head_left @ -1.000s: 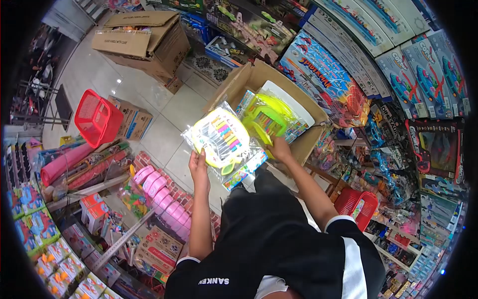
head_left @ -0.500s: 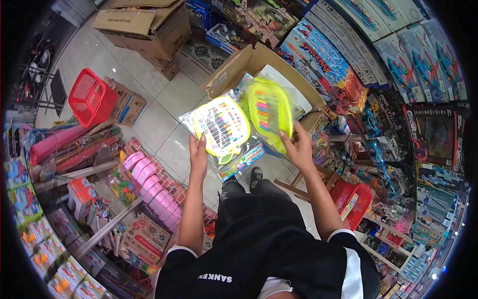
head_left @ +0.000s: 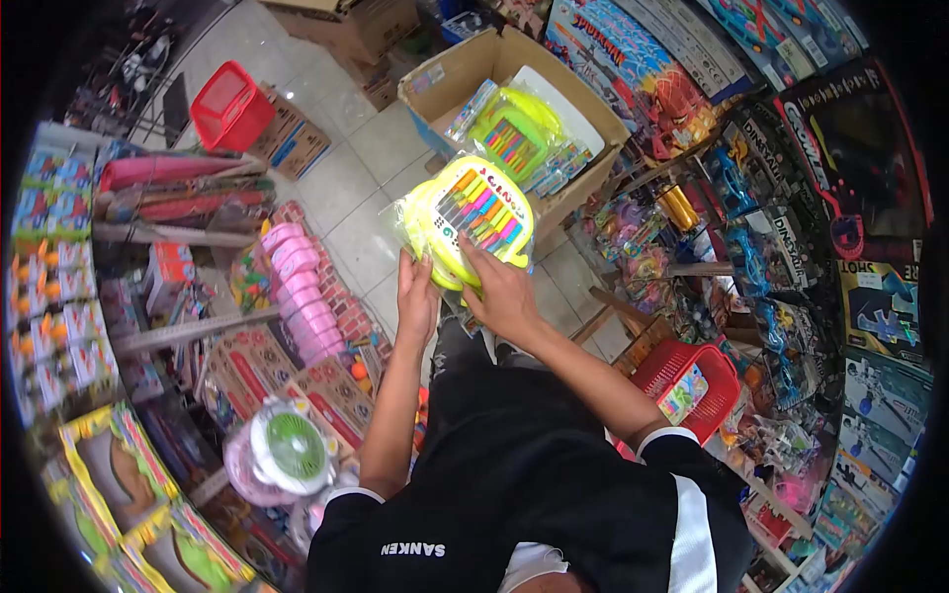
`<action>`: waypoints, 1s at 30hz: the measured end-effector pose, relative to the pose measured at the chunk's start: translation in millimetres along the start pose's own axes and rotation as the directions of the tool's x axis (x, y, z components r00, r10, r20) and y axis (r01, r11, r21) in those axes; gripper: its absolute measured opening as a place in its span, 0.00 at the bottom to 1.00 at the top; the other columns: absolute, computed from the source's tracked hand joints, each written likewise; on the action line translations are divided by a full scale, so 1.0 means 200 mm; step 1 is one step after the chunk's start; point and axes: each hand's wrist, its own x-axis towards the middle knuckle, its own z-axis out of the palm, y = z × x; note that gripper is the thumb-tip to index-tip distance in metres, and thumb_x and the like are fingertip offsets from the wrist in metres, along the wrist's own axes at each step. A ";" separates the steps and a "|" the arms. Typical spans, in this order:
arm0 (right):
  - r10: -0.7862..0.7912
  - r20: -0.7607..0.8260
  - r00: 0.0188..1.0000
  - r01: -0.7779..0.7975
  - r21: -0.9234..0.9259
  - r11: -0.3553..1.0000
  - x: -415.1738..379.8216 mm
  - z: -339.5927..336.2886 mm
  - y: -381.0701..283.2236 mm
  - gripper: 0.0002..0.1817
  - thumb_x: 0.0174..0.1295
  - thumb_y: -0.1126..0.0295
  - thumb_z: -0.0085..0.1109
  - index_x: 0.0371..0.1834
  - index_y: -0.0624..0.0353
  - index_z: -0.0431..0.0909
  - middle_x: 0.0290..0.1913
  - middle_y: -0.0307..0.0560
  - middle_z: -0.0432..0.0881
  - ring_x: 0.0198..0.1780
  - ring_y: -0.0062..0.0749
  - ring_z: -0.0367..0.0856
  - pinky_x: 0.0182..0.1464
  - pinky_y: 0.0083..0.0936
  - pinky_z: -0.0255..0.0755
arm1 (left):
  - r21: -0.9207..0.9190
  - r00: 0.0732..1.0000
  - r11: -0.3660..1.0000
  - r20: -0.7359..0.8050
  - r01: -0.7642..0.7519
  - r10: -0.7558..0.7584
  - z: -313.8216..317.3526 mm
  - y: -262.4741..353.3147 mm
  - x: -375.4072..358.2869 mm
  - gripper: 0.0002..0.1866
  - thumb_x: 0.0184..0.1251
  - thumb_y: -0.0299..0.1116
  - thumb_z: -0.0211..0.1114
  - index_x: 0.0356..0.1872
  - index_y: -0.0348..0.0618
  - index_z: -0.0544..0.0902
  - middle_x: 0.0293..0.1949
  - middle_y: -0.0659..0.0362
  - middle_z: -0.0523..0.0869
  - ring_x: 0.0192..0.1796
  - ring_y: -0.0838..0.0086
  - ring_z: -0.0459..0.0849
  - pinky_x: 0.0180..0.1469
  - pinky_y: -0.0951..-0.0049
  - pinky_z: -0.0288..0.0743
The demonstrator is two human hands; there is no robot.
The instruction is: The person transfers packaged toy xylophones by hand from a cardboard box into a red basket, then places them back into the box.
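Note:
A bright yellow toy abacus with rows of coloured beads, wrapped in clear plastic, is held in front of me over the floor. It seems to lie on a second yellow one, whose edge shows beneath it on the left. My left hand grips the lower left edge of the stack. At the near edge my right hand holds the upper abacus, one finger stretched over its face. Just beyond, similar green-yellow packs lie in an open cardboard box.
A red basket stands on the tiled floor at the left, and another red basket is at the right. Shelves of pink rolls and a green-and-white fan line the left. Boxed toys fill the right.
The two packs, held apart in separate hands before, are now together, one over the other. My right hand has come in leftward. The view has shifted, showing more inside the box.

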 end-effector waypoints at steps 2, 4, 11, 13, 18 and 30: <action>-0.064 0.057 0.996 0.063 0.021 0.998 -0.09 -0.03 -0.04 0.42 0.53 0.70 0.66 0.74 0.63 0.61 0.42 0.57 0.81 0.37 0.53 0.83 0.38 0.42 0.78 | -0.037 0.999 0.999 -0.028 -0.029 0.028 -0.01 -0.02 -0.14 0.26 0.80 0.34 0.52 0.74 0.44 0.58 0.66 0.56 0.73 0.67 0.71 0.72 0.69 0.66 0.65; -0.067 0.189 0.980 0.059 0.045 0.997 -0.18 -0.04 -0.08 0.41 0.58 0.67 0.64 0.75 0.64 0.58 0.46 0.59 0.82 0.40 0.56 0.83 0.42 0.43 0.78 | 0.005 0.996 0.998 -0.056 -0.065 0.066 -0.04 -0.05 -0.28 0.25 0.80 0.36 0.52 0.73 0.43 0.59 0.67 0.56 0.72 0.68 0.71 0.71 0.70 0.65 0.64; -0.135 0.348 0.928 0.092 0.138 0.986 -0.50 0.00 -0.14 0.38 0.65 0.66 0.58 0.76 0.68 0.54 0.34 0.60 0.81 0.35 0.56 0.81 0.37 0.44 0.74 | 0.018 0.989 0.999 -0.138 -0.046 0.048 -0.07 -0.14 -0.71 0.23 0.79 0.34 0.54 0.70 0.38 0.64 0.67 0.55 0.72 0.69 0.72 0.70 0.72 0.68 0.61; -0.134 0.395 0.909 0.067 0.179 0.982 -0.58 -0.01 -0.19 0.37 0.66 0.67 0.57 0.75 0.70 0.55 0.32 0.60 0.80 0.34 0.54 0.81 0.36 0.43 0.73 | 0.111 0.984 0.990 -0.141 -0.090 0.105 -0.06 -0.14 -0.82 0.21 0.77 0.31 0.56 0.67 0.39 0.66 0.63 0.55 0.76 0.66 0.73 0.73 0.69 0.69 0.64; -0.158 0.472 0.868 -0.079 0.445 0.892 -0.88 0.09 -0.24 0.34 0.67 0.71 0.56 0.74 0.71 0.57 0.27 0.53 0.76 0.28 0.38 0.77 0.33 0.32 0.70 | 0.155 0.967 0.982 -0.210 -0.110 0.142 -0.13 -0.19 -1.16 0.21 0.72 0.25 0.61 0.63 0.38 0.69 0.58 0.55 0.80 0.60 0.75 0.78 0.64 0.72 0.69; -0.003 -0.088 0.996 -0.010 -0.150 0.989 -1.73 -0.07 -0.25 0.28 0.63 0.65 0.65 0.64 0.64 0.72 0.50 0.50 0.80 0.47 0.37 0.79 0.49 0.32 0.74 | -0.047 0.964 0.998 -0.265 -0.034 0.021 -0.49 -0.61 -2.02 0.20 0.74 0.28 0.59 0.63 0.34 0.72 0.56 0.54 0.83 0.54 0.75 0.83 0.57 0.73 0.78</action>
